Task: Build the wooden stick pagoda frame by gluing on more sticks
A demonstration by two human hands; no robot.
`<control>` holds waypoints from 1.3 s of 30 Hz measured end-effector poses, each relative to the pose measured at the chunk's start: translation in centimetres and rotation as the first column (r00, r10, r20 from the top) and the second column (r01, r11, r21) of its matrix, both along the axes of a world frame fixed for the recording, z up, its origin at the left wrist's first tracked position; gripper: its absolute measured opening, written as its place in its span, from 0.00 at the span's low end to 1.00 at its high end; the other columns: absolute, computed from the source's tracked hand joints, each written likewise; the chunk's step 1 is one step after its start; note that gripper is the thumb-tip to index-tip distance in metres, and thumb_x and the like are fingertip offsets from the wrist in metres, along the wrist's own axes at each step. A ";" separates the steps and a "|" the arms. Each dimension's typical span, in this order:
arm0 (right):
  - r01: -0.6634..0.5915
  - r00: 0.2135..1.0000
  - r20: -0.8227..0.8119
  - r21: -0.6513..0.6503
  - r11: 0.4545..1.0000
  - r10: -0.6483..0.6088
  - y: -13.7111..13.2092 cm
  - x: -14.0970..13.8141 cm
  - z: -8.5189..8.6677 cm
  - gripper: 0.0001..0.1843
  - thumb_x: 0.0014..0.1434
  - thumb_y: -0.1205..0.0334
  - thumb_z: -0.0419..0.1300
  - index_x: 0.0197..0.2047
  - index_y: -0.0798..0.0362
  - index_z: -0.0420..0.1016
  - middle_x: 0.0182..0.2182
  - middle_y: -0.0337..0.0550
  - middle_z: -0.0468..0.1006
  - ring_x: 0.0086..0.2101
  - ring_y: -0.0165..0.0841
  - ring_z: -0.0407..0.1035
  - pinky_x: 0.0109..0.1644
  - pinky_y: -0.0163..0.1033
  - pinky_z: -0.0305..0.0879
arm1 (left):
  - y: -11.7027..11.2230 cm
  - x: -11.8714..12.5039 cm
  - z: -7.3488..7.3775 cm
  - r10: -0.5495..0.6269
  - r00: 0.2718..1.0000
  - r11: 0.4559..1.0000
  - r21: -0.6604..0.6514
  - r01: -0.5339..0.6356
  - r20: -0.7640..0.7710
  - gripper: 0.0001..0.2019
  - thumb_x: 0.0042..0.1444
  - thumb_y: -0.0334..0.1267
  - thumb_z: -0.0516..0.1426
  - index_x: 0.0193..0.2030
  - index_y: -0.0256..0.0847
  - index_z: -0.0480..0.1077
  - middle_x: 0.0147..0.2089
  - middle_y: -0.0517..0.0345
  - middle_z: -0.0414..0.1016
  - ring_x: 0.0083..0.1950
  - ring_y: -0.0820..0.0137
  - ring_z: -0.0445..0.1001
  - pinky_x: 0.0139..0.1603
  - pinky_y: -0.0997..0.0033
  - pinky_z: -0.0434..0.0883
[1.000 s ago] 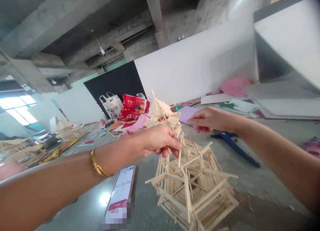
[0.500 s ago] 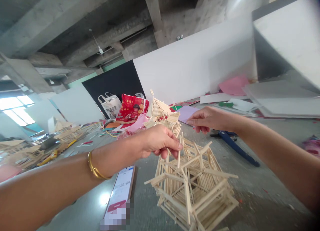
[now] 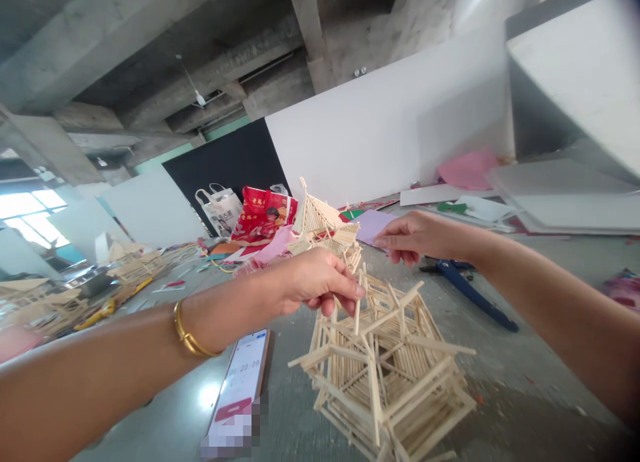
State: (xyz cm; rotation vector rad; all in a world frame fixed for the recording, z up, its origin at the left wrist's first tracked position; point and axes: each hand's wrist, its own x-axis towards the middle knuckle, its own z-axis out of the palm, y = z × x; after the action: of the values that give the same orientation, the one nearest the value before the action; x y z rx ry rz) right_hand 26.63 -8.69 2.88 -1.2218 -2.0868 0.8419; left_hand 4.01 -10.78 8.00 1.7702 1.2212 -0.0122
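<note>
Thumb and fingertips of my left hand (image 3: 320,281) pinch a short upright wooden stick (image 3: 357,321) above the rim of a many-sided wooden stick frame (image 3: 376,399). The stick's lower end meets the frame, though I cannot tell whether it is fixed there. To the upper right, my right hand (image 3: 419,237) hovers with thumb and index finger pressed together. Whatever they may hold is too small to make out. Behind my left hand stands another stick structure with a pointed roof (image 3: 320,212).
Blue-handled pliers (image 3: 473,294) lie right of the frame. A phone (image 3: 240,382) showing a timer lies at left. Farther back are a red bag (image 3: 265,215), a white tote bag (image 3: 220,210), purple paper (image 3: 373,226) and white boards (image 3: 565,189). More wooden models (image 3: 45,309) stand far left.
Both hands keep nearly the same positions and grips. Only a very slight shift of the whole view shows.
</note>
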 end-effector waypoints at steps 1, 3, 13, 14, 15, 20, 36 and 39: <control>0.002 1.000 0.002 0.002 1.000 -0.002 0.0 0.0 0.0 0.24 0.57 0.39 0.55 0.30 0.54 0.73 0.25 0.42 0.75 0.21 0.29 0.65 0.25 0.34 0.60 | 0.0 0.0 0.0 -0.003 1.000 1.000 0.000 0.003 0.003 0.08 0.48 0.39 0.60 0.29 0.34 0.71 0.28 0.57 0.76 0.15 0.85 0.61 0.14 0.78 0.47; 0.007 1.000 0.009 0.005 1.000 -0.007 0.0 0.0 0.0 0.24 0.58 0.40 0.55 0.30 0.54 0.73 0.25 0.42 0.75 0.21 0.29 0.65 0.26 0.35 0.60 | 0.1 0.0 0.0 -0.009 1.000 1.000 0.003 0.009 0.003 0.08 0.48 0.39 0.60 0.29 0.34 0.71 0.28 0.56 0.76 0.15 0.85 0.62 0.14 0.78 0.45; 0.023 0.999 0.025 -0.020 1.000 -0.023 -0.2 -0.2 0.2 0.23 0.58 0.42 0.54 0.29 0.55 0.72 0.26 0.44 0.75 0.21 0.29 0.65 0.25 0.35 0.60 | 0.2 -0.1 -0.1 -0.030 0.999 1.000 -0.007 0.030 0.012 0.08 0.48 0.39 0.60 0.28 0.35 0.71 0.26 0.59 0.75 0.15 0.84 0.62 0.15 0.78 0.46; 0.020 1.000 0.024 -0.021 1.000 -0.019 -0.2 -0.2 0.2 0.23 0.58 0.42 0.54 0.29 0.55 0.72 0.26 0.43 0.75 0.21 0.29 0.65 0.25 0.35 0.60 | 0.2 -0.1 -0.1 -0.030 1.000 1.000 -0.004 0.031 0.008 0.08 0.48 0.39 0.60 0.28 0.35 0.71 0.26 0.59 0.75 0.15 0.84 0.62 0.15 0.77 0.46; 0.014 1.000 0.023 -0.019 1.000 -0.014 -0.2 -0.2 0.2 0.23 0.58 0.42 0.54 0.29 0.55 0.72 0.25 0.43 0.75 0.21 0.29 0.65 0.25 0.35 0.60 | 0.2 -0.1 -0.1 -0.028 1.000 1.000 -0.003 0.028 0.001 0.08 0.47 0.39 0.60 0.28 0.35 0.71 0.26 0.59 0.75 0.15 0.84 0.62 0.15 0.77 0.46; 0.003 1.000 0.006 0.002 1.000 -0.003 -0.1 -0.1 0.1 0.23 0.58 0.41 0.54 0.29 0.54 0.72 0.25 0.42 0.75 0.21 0.29 0.64 0.25 0.35 0.60 | 0.2 -0.1 -0.1 -0.012 1.000 1.000 0.011 0.012 0.003 0.09 0.47 0.40 0.60 0.29 0.35 0.72 0.26 0.58 0.75 0.16 0.83 0.62 0.16 0.75 0.46; -0.030 0.999 -0.014 0.005 1.000 0.030 -0.2 0.0 0.2 0.24 0.59 0.40 0.54 0.27 0.54 0.70 0.24 0.41 0.74 0.22 0.29 0.65 0.25 0.33 0.61 | 0.7 -0.9 -0.6 -0.095 0.995 0.993 0.067 0.097 -0.031 0.10 0.46 0.41 0.59 0.30 0.36 0.73 0.29 0.56 0.76 0.18 0.82 0.63 0.15 0.77 0.48; -0.025 1.000 -0.014 0.007 1.000 0.025 -0.2 -0.1 0.2 0.25 0.58 0.39 0.53 0.26 0.54 0.70 0.24 0.42 0.74 0.22 0.29 0.65 0.25 0.33 0.61 | 0.7 -0.9 -0.6 -0.104 0.994 0.992 0.070 0.105 -0.021 0.09 0.47 0.40 0.59 0.30 0.36 0.73 0.29 0.57 0.76 0.17 0.82 0.63 0.15 0.77 0.49</control>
State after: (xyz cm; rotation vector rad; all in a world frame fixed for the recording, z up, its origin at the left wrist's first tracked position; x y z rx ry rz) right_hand 26.56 -8.91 3.08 -1.1848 -2.0958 0.8521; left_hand 3.13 -10.08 7.45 1.8979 1.1527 -0.0462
